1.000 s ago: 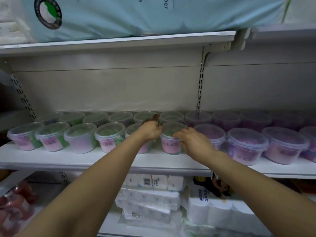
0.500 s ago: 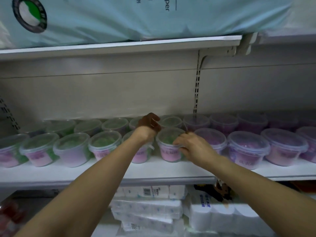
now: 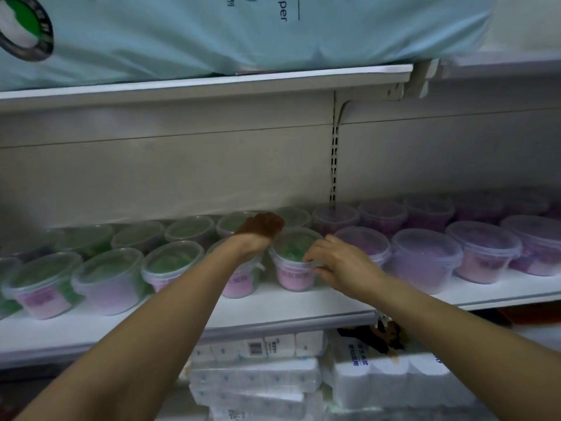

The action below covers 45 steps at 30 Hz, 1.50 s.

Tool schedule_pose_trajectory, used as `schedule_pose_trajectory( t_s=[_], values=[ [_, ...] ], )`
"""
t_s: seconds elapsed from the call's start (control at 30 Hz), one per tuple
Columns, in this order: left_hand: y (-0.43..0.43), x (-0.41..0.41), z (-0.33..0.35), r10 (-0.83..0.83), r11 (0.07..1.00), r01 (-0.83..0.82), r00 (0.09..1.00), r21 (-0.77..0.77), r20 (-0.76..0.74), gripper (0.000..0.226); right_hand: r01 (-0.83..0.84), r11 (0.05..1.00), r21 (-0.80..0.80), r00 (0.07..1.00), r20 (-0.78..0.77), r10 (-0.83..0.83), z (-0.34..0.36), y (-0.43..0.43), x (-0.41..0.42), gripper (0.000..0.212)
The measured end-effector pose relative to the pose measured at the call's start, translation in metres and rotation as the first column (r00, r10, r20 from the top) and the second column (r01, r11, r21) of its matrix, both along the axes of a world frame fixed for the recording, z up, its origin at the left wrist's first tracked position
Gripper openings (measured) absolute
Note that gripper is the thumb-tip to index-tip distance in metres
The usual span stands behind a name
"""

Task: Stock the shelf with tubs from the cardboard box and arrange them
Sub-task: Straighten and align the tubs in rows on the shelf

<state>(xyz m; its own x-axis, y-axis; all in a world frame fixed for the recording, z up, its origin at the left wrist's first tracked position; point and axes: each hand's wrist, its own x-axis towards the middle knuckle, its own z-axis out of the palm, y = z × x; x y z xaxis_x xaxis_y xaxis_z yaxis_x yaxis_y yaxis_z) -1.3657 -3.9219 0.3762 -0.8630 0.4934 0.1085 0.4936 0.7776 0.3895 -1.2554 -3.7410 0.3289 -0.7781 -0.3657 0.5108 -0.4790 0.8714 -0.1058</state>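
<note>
Head view of a shop shelf under stocking. I see two rows of clear, lidded tubs standing upright on it: tubs with green contents fill the left and centre, and tubs with purple contents fill the right. The cardboard box lies outside my view.

My right hand rests against the right side of the front-row green tub with a pink label, near the middle of the shelf. Its fingers are curled, with their tips touching the tub's rim and wall; I see no full clasp around the tub.

My left hand reaches over the neighbouring front tub toward the back row. Its fingertips are in shadow and pointed away from me, so I cannot tell whether they are spread, together or pressed on a tub.

Above, a pale blue soft pack lies on the upper shelf. Below the stocked shelf I note stacked white tissue packs and wrapped paper rolls.
</note>
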Motion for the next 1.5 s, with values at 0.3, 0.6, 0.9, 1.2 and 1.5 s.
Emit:
schedule_pose_trajectory(
  t_s=[0.3,0.6,0.9,1.2,1.5],
  values=[
    [-0.004,0.001,-0.006,0.020,0.919,-0.008,1.000,0.395,-0.024,0.028,0.085,0.996,-0.038,0.992,0.098,-0.081,0.004,-0.007,-0.006,0.022],
    [-0.023,0.020,0.004,-0.179,0.857,0.075,0.971,0.510,0.157,0.040,0.051,0.999,0.015,0.994,-0.101,-0.050,-0.004,-0.006,-0.003,0.019],
    [-0.034,0.024,-0.004,-0.144,0.937,0.075,0.973,0.340,0.181,0.043,0.130,0.991,0.035,0.990,-0.068,-0.128,-0.001,-0.011,0.000,0.032],
    [-0.041,0.025,-0.011,-0.232,0.972,0.227,0.970,0.067,0.073,0.042,0.289,0.957,0.009,0.951,-0.114,-0.286,0.007,-0.014,0.007,0.014],
    [-0.042,0.016,-0.011,-0.260,0.960,0.252,0.964,0.122,0.054,0.038,0.330,0.912,0.244,0.944,-0.095,-0.316,-0.001,-0.017,0.001,0.039]
  ],
)
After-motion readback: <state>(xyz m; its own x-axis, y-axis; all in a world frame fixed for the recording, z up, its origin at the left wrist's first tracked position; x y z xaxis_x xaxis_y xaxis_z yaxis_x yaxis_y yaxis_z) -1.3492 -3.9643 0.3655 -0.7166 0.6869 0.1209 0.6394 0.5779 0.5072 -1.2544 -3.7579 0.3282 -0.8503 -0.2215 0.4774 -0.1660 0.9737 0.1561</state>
